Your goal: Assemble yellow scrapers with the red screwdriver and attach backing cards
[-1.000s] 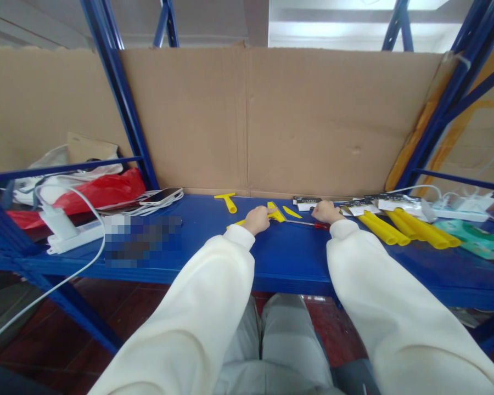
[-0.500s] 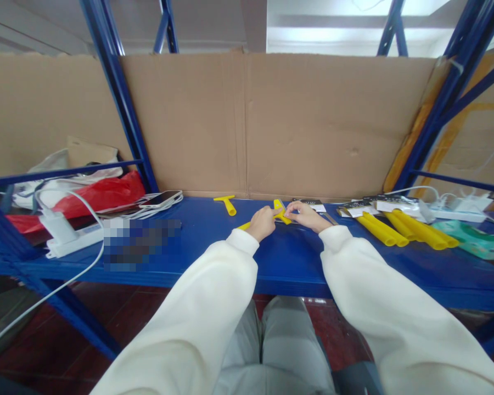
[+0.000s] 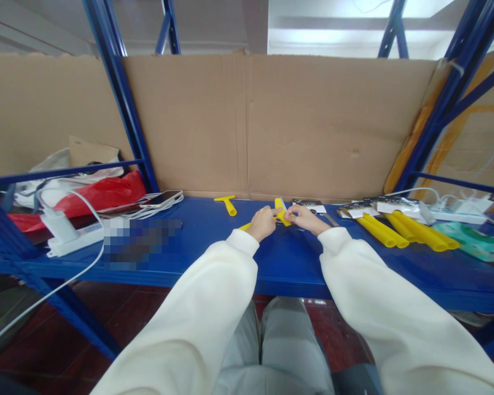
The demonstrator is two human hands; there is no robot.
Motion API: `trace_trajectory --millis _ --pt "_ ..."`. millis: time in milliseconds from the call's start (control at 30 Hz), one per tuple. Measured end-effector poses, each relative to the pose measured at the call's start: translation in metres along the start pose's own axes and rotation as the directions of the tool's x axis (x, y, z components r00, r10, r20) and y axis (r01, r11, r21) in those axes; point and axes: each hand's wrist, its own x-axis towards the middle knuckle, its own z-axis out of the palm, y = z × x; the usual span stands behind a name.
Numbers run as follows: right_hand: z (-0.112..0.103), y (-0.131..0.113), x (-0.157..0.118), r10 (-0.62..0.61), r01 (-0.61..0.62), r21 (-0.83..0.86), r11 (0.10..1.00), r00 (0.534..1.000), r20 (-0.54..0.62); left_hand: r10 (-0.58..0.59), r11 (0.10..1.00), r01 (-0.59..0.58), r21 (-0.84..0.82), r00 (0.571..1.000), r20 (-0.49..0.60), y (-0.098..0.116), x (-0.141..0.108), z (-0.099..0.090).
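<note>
My left hand point(image 3: 262, 222) is closed around the handle of a yellow T-shaped scraper point(image 3: 280, 207). The handle's end pokes out below that hand, and the wide head faces away to the right. At the head's right edge my right hand point(image 3: 307, 218) has its fingers pinched together. Whatever is between those fingertips is too small to make out. A second yellow T-shaped scraper point(image 3: 227, 205) lies to the left, near the cardboard, touched by neither hand.
Several yellow tubular handles point(image 3: 422, 230) lie at the right, beside black-and-white packets point(image 3: 360, 208) and a green package point(image 3: 473, 241). A phone point(image 3: 164, 198), a white power strip point(image 3: 78, 237) and a red bag point(image 3: 102, 192) are at the left. Cardboard point(image 3: 313, 126) walls the back of the blue shelf point(image 3: 288, 263).
My right fingertips have shifted slightly along the scraper's head, toward me. My left hand keeps its hold on the handle, almost unmoved.
</note>
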Motion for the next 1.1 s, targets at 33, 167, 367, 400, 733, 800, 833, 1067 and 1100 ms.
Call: trace_trajectory --millis 33,167,367,400,733,800,833,1067,1100 --pt "0.001 -0.001 -0.001 0.013 -0.013 0.004 1.000 1.000 -0.007 -0.004 1.000 0.004 -0.004 1.000 -0.001 0.000 0.000 0.000" --pt "0.004 -0.004 -0.003 0.067 -0.067 0.021 0.998 0.997 -0.032 -0.017 1.000 0.017 -0.020 1.000 -0.005 -0.001 0.002 0.000" --pt "0.007 -0.001 -0.002 0.055 -0.053 0.040 0.998 0.997 -0.053 -0.022 0.999 0.022 -0.025 1.000 -0.019 -0.001 0.002 -0.001" --pt "0.007 0.000 -0.002 0.054 -0.051 0.044 0.998 0.997 -0.055 -0.022 0.999 0.022 -0.025 1.000 -0.018 -0.001 0.002 -0.001" --pt "0.010 -0.001 -0.003 0.226 -0.200 0.256 0.946 0.971 -0.075 -0.034 0.999 0.033 -0.039 0.999 -0.027 -0.001 0.002 -0.002" --pt "0.009 -0.007 -0.005 0.300 -0.265 0.317 0.911 0.952 -0.064 -0.049 0.998 0.048 -0.044 0.998 -0.040 -0.001 0.002 -0.003" --pt "0.008 -0.010 -0.006 0.323 -0.290 0.344 0.893 0.946 -0.041 -0.057 0.997 0.055 -0.045 0.997 -0.045 -0.001 0.002 -0.003" --pt "0.005 -0.023 -0.011 0.331 -0.340 0.472 0.814 0.938 0.105 -0.090 0.996 0.091 0.017 0.996 -0.029 0.001 -0.004 -0.009" --pt "0.004 -0.024 -0.011 0.340 -0.337 0.472 0.814 0.937 0.081 -0.080 0.996 0.080 0.034 0.997 -0.014 0.001 -0.005 -0.010"
